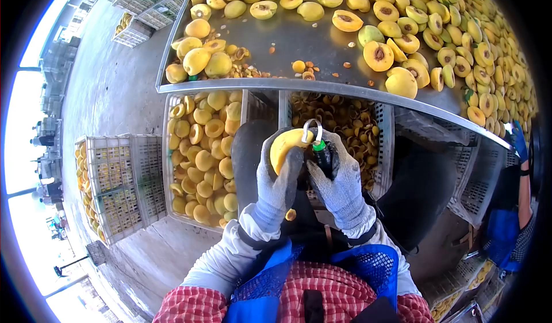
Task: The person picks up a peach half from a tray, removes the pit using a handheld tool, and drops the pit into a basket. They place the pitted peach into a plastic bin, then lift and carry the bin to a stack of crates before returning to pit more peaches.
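Note:
In my gloved left hand [275, 176] is a yellow peach half [286, 148], gripped between fingers and thumb in front of my lap. My gloved right hand [343, 188] is closed around the black handle of a pitting knife [325, 157] with a green collar. The curved metal loop of the knife touches the right end of the peach half. The cut face is mostly turned out of sight. Below my hands, a small yellow-brown piece [291, 214] shows against my dark clothing; whether it is falling cannot be told.
A metal table [276, 47] bears many halved peaches and loose pits; its edge lies beyond my hands. Under it stand a crate of pitted halves [204, 150] and a crate of brownish scraps [339, 113]. Stacked crates [123, 179] stand left. A co-worker's blue glove [520, 142] shows at right.

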The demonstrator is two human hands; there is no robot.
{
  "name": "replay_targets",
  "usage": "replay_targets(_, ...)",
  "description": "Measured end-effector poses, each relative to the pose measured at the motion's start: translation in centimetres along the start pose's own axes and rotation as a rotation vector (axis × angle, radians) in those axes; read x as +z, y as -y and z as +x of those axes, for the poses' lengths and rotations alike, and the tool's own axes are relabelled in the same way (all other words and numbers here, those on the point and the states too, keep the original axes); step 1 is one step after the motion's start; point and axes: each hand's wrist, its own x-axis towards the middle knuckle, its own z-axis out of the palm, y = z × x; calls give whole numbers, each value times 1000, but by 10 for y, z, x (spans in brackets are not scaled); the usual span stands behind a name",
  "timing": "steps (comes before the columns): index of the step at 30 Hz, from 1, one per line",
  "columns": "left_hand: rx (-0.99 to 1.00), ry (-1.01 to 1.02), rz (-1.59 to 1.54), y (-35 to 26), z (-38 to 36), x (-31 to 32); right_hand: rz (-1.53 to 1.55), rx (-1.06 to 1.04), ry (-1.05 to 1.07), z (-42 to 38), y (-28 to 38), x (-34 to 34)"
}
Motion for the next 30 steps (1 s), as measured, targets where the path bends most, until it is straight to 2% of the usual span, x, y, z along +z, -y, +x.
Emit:
replay_targets(2,46,-17,23,3,-3,-2,-53,-9,51,-5,-1,3)
replay_targets(3,74,-25,34,4,-3,-3,-235,-106,-8,-11,3,6)
replay_targets(5,-68,-62,-100,9,-11,-7,-294,-190,-62,-20,3,9)
replay_targets(7,-197,-63,-258,9,-17,-6,-314,-340,99,-33,3,11)
replay_targets(9,-165,-23,-264,13,-17,-12,-288,-270,112,-34,1,12)
replay_targets(11,-197,-44,-321,8,-16,-12,-82,-7,148,-35,10,8)
replay_targets(12,-204,-68,-300,3,-12,-12,162,245,136,-32,19,2)
replay_targets(13,-102,-56,-223,-7,-11,-10,121,53,16,-34,2,6)
replay_targets(15,-11,-30,-131,-8,-7,-14,-153,83,169,-35,8,0)
replay_targets(17,-67,-20,-107,-4,-9,-16,-314,94,223,-42,7,4)
replay_targets(18,-94,-15,-96,-1,-10,-17,-350,15,238,-39,12,5)
replay_targets(22,-69,-105,-31,-3,-18,-11,-286,39,138,-50,3,15)
replay_targets(25,33,-129,44,4,-20,-13,-190,88,115,-53,3,21)
replay_targets(26,122,-124,112,2,-20,-12,-182,85,151,-56,2,21)
replay_targets(29,-2,-120,-46,15,-23,-18,-51,113,190,-61,-2,20)
replay_targets(30,2,-90,-25,18,-23,-20,85,384,342,-64,-5,12)
